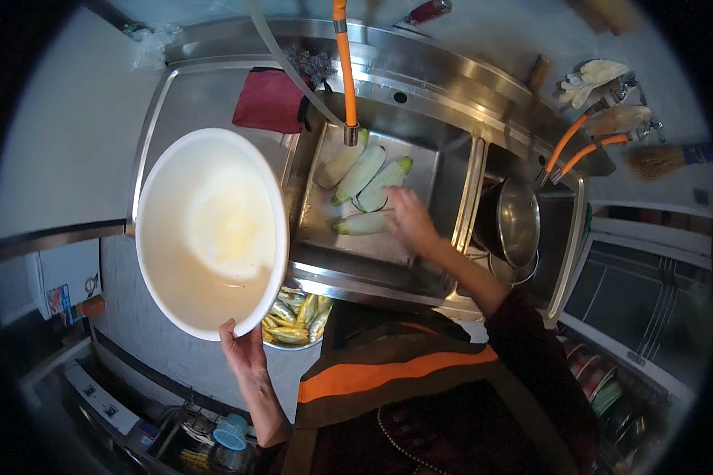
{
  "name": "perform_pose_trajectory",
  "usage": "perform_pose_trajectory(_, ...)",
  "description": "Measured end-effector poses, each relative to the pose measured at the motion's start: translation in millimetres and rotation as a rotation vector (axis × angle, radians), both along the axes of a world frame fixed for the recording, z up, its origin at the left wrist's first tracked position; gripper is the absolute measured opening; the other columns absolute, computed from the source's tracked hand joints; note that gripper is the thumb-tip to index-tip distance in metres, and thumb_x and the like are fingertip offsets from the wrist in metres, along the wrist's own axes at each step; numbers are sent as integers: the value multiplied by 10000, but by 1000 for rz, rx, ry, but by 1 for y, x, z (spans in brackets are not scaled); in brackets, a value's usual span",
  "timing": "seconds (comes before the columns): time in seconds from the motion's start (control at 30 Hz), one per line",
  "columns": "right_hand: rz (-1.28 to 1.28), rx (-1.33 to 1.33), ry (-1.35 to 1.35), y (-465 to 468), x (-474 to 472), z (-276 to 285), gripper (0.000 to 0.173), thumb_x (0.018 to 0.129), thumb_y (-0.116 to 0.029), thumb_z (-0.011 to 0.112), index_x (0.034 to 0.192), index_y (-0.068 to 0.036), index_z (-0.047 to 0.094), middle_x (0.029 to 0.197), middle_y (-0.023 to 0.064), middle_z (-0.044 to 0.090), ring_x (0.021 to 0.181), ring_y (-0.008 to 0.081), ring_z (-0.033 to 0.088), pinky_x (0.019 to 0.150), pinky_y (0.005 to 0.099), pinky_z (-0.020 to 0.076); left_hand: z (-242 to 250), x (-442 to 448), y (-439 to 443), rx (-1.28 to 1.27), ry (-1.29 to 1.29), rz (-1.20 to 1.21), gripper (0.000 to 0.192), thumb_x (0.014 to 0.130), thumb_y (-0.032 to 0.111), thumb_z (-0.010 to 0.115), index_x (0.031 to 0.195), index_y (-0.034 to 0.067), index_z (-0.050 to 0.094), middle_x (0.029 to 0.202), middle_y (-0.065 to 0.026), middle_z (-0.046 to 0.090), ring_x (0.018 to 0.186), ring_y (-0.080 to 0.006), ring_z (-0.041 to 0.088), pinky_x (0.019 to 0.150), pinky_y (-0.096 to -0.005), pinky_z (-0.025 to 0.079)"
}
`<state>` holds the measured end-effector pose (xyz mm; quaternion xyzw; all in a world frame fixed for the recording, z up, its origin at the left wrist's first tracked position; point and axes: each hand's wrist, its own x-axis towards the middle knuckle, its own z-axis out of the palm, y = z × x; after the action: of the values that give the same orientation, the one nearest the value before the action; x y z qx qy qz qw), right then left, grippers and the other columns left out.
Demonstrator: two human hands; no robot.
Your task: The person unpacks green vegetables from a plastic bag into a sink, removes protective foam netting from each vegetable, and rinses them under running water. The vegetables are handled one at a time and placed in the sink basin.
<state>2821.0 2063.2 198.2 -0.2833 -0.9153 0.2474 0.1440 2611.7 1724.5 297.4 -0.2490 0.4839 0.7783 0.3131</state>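
My left hand [242,350] grips the rim of a large white plastic basin [160,249], thumb over the edge. The basin tilts over the steel drainboard and the sink's front edge, with a little cloudy water and a small dark speck inside. Over the left sink bowl [445,231], my right hand [413,219] hovers, blurred, with fingers apart beside the long pale-green gourds. One gourd in a white foam net [359,224] lies partly behind my fingers; whether I touch it cannot be told. Another netted gourd [386,183] and two more gourds [359,174] lie slanting behind it.
An orange hose [346,71] with a metal end and a clear tube [285,65] hang over the sink. A red cloth [268,101] lies on the drainboard. A steel pot [518,222] stands in the right bowl. Below the counter's front edge sits a bowl of yellowish fish [297,317].
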Motion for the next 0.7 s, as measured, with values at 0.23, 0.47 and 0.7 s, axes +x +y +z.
perform_pose_trajectory(0.23, 40, 175, -502, 52, 6, -146, 460, 776, -82, 585, 1228, -29, 518, 1218, 128, 521, 1135, 325, 496, 973, 457, 392, -17, -24, 5, -174, -1, -62, 511, 835, 161, 605, 1290, 1, 438, 1270, -133, 525, 1190, -255, 515, 1039, -391, 431)
perform_pose_trajectory(0.47, 154, 335, -661, 85, -29, -176, 552, 703, -46, 684, 1218, -51, 487, 1299, 113, 454, 1247, 295, 412, 1006, 432, 373, -22, -6, -19, -124, 9, -195, 537, 931, 358, 558, 1351, 51, 423, 1372, -106, 464, 1283, -234, 427, 1051, -377, 398)
perform_pose_trajectory(0.7, 177, 364, -754, 94, -40, -185, 367, 808, -85, 569, 1173, -84, 535, 1232, 90, 503, 1229, 267, 429, 1002, 428, 356, -26, 59, -49, 38, -137, -574, 529, 952, 527, 409, 1312, 152, 506, 1485, -137, 348, 1369, -275, 331, 1092, -465, 289)
